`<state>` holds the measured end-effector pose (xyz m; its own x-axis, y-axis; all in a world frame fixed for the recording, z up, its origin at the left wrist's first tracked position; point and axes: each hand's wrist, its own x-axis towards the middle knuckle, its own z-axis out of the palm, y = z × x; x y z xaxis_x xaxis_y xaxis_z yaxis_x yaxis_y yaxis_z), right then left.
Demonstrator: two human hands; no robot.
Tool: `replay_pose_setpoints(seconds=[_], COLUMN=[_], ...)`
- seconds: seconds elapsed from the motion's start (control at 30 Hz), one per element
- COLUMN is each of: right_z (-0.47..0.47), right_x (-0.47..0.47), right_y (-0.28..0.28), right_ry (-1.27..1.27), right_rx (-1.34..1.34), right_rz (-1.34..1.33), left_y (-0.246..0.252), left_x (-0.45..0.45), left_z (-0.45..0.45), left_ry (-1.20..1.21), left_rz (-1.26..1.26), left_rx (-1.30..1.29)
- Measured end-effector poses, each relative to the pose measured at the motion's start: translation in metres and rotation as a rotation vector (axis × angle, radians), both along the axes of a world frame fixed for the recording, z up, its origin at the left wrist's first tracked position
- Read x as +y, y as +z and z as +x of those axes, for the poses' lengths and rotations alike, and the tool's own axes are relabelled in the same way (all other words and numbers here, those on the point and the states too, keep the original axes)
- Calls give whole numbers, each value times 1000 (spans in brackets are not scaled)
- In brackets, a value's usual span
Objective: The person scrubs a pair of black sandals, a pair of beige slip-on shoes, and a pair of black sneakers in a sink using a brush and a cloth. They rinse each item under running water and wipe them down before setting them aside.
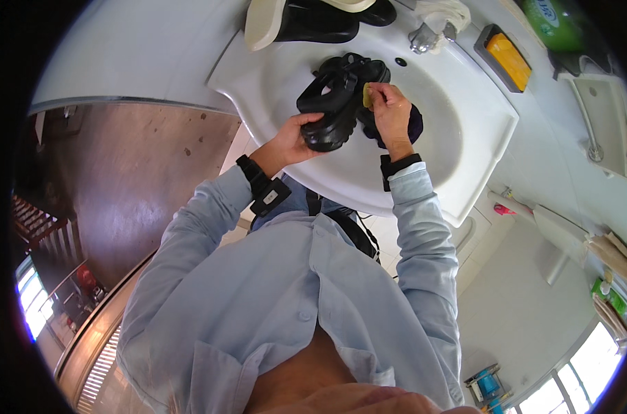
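Over the white washbasin (448,171), my left hand (295,138) grips a black strapped shoe (326,129) by its near end. My right hand (392,111) pinches a small yellow-green piece (366,95), perhaps a sponge or cloth, close to the shoe's right side. Behind that shoe lies another black shoe (378,70) in the basin. A dark, bunched item (416,124), possibly cloth, is partly hidden beneath my right hand and wrist.
Black boots with pale soles (318,23) lie at the basin's far left rim. A chrome faucet (423,39) with whitish material around it stands at the back. To its right are a grey tray holding a yellow object (509,54) and a green bottle (556,26).
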<state>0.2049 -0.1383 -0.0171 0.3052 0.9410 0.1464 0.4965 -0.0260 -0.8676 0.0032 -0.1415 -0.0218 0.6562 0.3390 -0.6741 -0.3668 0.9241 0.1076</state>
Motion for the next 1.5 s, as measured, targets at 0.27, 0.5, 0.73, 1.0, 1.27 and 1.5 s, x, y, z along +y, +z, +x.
replay_pose_setpoints(seconds=[0.27, 0.5, 0.73, 1.0, 1.27, 1.5], right_z=[-43, -62, -9, 56, 97, 77], right_x=[-36, -47, -2, 33, 12, -2], right_y=[16, 15, -12, -30, 5, 25], right_ry=[118, 140, -66, 58, 373, -307], right_rx=[-34, -241, -260, 404, 695, 819], right_rz=[262, 327, 249, -176, -660, -73], left_y=[-2, -1, -1, -10, 31, 41], left_x=[-1, 0, -2, -9, 4, 8], left_z=[5, 7, 4, -12, -5, 5], left_ry=[58, 119, 40, -93, -411, -321], left_rz=[7, 9, 5, 144, 645, 597], left_rx=[5, 17, -98, -82, 166, 75])
